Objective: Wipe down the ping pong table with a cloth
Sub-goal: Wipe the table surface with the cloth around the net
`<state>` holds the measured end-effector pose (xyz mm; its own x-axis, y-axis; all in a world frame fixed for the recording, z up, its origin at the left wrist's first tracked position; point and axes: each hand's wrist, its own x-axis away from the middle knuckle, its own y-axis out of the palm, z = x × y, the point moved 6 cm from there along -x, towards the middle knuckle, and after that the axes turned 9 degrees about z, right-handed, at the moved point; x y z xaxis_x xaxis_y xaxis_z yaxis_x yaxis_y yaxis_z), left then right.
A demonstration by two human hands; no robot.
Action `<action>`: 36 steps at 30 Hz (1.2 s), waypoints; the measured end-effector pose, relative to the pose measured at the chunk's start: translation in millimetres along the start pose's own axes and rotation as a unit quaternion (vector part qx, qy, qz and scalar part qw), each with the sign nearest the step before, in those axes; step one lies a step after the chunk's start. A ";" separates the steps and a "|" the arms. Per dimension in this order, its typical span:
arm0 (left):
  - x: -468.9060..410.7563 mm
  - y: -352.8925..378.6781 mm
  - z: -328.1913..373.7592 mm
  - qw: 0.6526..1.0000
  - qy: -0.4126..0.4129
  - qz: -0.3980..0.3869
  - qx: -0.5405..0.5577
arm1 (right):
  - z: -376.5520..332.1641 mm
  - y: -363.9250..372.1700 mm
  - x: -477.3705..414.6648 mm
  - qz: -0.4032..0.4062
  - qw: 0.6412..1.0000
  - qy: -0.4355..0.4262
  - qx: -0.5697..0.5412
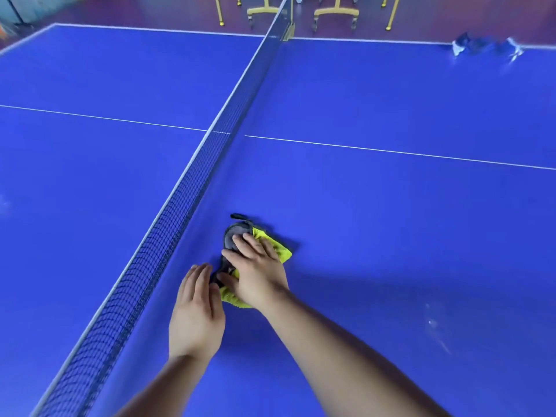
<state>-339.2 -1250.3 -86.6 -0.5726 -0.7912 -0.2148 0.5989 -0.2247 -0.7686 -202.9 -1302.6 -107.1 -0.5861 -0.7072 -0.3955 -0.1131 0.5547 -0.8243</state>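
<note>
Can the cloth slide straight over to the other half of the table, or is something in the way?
The net is in the way. It stands just left of the cloth and runs across the whole table, so the cloth would probably have to be lifted over it. On its own half, nothing visible blocks it nearby.

The blue ping pong table [391,221] has a smooth, hard top with a soft sheen, pale reflections showing at its right side. The folded yellow and grey cloth [278,249] on it is thick and fluffy, with a towel-like pile on the yellow side and a flatter, matt grey face. The black net [171,233] is open woven mesh edged with white tape along the top.
</note>
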 end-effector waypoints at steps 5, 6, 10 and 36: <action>31.4 40.2 49.9 0.999 0.043 -0.023 -0.020 | 49.1 -38.9 31.6 0.006 1.000 -0.005 -0.026; 38.9 48.5 60.1 0.999 0.041 -0.027 -0.023 | 61.3 -48.4 39.6 0.004 1.000 -0.008 -0.027; 73.2 81.6 106.7 0.997 0.029 -0.047 -0.052 | 115.5 -89.3 72.9 -0.010 1.000 -0.013 -0.018; 215.7 213.3 324.2 0.977 0.167 -0.099 -0.091 | 342.7 -286.3 233.3 -0.067 0.998 0.002 0.015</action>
<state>-153.5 -1653.3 -101.5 -0.8362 -0.5056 -0.2126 0.3658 -0.2253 -0.9030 -32.3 -1776.6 -102.1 -0.5699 -0.7728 -0.2793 -0.1667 0.4416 -0.8816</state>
